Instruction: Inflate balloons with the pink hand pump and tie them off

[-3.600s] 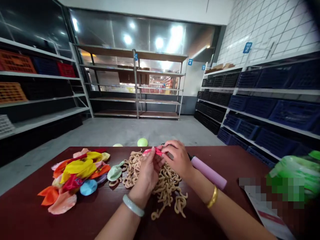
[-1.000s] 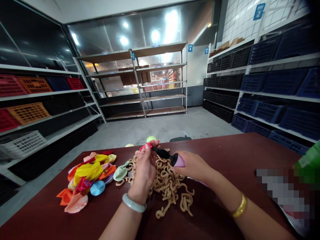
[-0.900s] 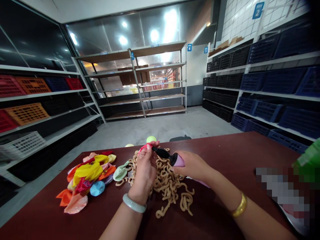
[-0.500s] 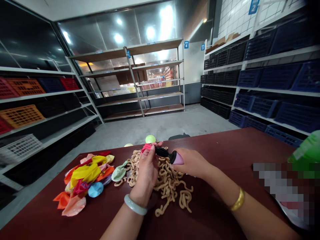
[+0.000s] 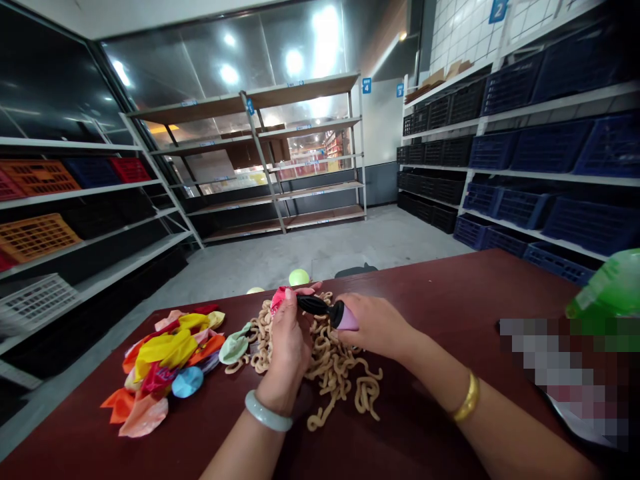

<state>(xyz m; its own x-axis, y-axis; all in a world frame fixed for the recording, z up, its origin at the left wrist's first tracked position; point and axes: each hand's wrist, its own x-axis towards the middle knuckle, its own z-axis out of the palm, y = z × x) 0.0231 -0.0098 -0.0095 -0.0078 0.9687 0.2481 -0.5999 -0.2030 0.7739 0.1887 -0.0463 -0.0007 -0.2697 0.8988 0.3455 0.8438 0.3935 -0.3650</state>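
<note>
My left hand point(image 5: 291, 333) pinches a pink-red balloon point(image 5: 279, 299) at the balloon's near side, fingers closed. My right hand point(image 5: 373, 323) is wrapped round a small pump with a lilac body point(image 5: 349, 319) and a black ribbed nozzle end point(image 5: 315, 305). The pump's black end reaches to the fingers of my left hand; its tip is hidden there. Beneath both hands lies a heap of tan, curly rope-like pieces point(image 5: 330, 373). A pale green balloon point(image 5: 234, 347) rests at the heap's left edge.
Flat balloons in several colours point(image 5: 165, 353) form a pile on the dark red table point(image 5: 210, 440). A light green ball-like thing point(image 5: 299, 277) shows past the far edge. At the right are a green object point(image 5: 607, 287) and a blurred patch. Shelves with crates point(image 5: 530, 207) stand around.
The view has shifted slightly. Both hands, with the balloon and pump, have moved a little left in the picture. The grips look the same.
</note>
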